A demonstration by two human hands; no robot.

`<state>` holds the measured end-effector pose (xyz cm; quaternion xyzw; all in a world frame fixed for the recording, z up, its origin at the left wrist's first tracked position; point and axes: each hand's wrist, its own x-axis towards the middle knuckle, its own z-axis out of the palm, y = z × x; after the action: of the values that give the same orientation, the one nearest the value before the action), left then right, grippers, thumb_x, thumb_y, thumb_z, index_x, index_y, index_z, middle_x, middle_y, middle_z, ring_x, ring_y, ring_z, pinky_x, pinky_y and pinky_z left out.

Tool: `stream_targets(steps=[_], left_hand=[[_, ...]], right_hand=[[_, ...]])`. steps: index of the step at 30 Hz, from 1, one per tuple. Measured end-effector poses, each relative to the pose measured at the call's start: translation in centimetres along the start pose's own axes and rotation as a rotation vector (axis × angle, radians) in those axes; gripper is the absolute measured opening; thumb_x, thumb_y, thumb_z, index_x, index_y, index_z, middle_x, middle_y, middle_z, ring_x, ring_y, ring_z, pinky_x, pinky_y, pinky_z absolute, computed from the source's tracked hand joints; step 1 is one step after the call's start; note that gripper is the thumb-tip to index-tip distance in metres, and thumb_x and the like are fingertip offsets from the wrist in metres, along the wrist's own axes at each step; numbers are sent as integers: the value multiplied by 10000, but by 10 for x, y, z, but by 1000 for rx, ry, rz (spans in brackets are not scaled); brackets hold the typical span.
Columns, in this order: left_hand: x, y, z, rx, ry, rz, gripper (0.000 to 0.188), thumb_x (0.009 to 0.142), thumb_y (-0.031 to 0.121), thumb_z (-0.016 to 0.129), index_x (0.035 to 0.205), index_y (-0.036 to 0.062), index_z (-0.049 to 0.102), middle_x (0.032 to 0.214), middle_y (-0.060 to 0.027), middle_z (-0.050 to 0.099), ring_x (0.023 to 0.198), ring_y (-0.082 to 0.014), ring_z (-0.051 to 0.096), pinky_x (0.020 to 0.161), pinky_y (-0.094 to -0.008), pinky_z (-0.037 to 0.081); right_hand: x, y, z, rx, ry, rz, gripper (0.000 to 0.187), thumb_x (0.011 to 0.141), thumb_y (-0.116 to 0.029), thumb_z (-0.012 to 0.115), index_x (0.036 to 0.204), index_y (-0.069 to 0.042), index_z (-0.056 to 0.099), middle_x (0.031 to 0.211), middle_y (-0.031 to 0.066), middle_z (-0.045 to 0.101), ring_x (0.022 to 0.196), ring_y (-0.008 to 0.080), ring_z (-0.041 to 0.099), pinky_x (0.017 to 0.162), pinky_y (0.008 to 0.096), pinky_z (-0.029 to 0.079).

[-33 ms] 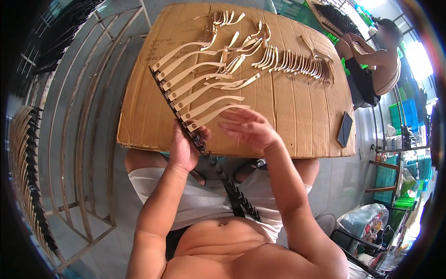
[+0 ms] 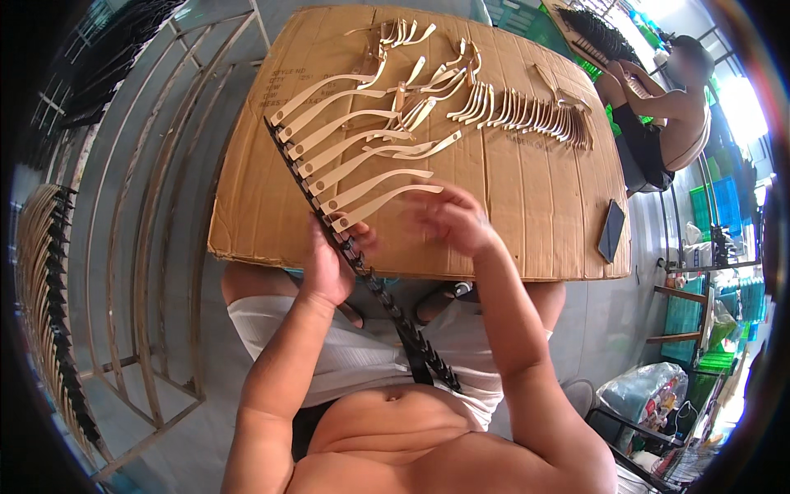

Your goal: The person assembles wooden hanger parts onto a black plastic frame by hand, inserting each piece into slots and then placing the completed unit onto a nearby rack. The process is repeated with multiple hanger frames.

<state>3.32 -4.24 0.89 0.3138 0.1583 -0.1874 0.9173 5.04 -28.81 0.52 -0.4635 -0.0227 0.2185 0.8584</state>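
A long black clip strip slants from the cardboard's left side down to my lap. Several pale, curved eyeglass temples sit in its upper clips side by side, their bent ends pointing right. My left hand is closed around the strip just below the lowest clipped temple. Clips further down hold nothing. Over the cardboard, my right hand is beside the tip of that lowest temple, fingers blurred but apart, with nothing seen in them. Loose temples lie in a tangle beyond the clipped ones.
A cardboard sheet covers the work surface. On it are a row of temples and a dark flat phone-like object. Metal racks stand left, with filled strips hanging. Another person sits at far right; a plastic bag lies lower right.
My right hand has shifted slightly to the right and away from the lowest temple, its fingers now blurred. The left hand and the strip stay put.
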Motion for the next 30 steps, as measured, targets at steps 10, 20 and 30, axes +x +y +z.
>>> stream_targets(steps=[10, 20, 30], left_hand=[[19, 22, -1, -93, -66, 47, 408, 963, 511, 387, 1027, 146, 557, 683, 1, 453, 566, -112, 436, 482, -234, 384], [37, 41, -12, -74, -19, 45, 459, 963, 557, 348, 1009, 131, 511, 673, -16, 465, 563, -124, 442, 488, -247, 379], [54, 25, 7, 135, -53, -55, 492, 964, 566, 334, 1034, 120, 530, 677, -22, 500, 585, -130, 460, 532, -258, 405]], right_hand=[[85, -65, -65, -1648, 35, -534, 230, 774, -168, 664, 999, -123, 652, 944, 93, 604, 833, 322, 594, 723, 378, 486], [10, -35, -8, -670, 418, -338, 144, 869, -48, 606, 1000, 1, 574, 793, -7, 566, 666, 59, 520, 564, 211, 434], [-31, -5, -4, -755, 411, -213, 103, 869, -63, 603, 944, 4, 627, 757, 8, 578, 677, 59, 530, 611, 200, 433]])
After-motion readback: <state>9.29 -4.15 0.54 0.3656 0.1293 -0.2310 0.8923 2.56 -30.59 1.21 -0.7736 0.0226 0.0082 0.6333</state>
